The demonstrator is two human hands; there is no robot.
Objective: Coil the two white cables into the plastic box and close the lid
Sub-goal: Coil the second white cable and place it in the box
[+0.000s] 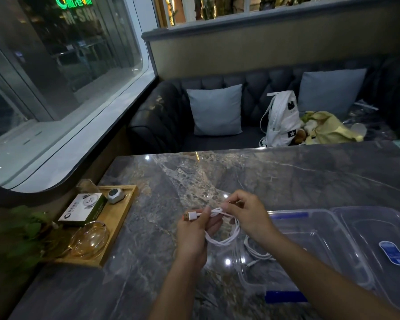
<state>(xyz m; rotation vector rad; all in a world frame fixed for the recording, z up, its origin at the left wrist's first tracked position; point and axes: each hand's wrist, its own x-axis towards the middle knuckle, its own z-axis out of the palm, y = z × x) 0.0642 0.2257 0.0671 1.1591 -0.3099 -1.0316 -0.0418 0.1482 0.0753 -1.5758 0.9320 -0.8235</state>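
A white cable (222, 241) hangs in loops between both hands above the marble table. My left hand (194, 234) pinches it near its USB plug with an orange tip (189, 215), which sticks out to the left. My right hand (247, 213) grips the bundled strands just to the right of that. A second white cable (255, 251) lies loosely inside the clear plastic box (328, 229) under my right forearm. The box's clear lid (383, 227) with a blue sticker lies beside the box on the right.
A wooden tray (118, 218) at the table's left edge holds a card box, a small silver device and a glass bowl (89, 241). Green leaves sit left of it. Across the table, a dark sofa carries cushions, a white backpack (280, 121) and a yellow bag.
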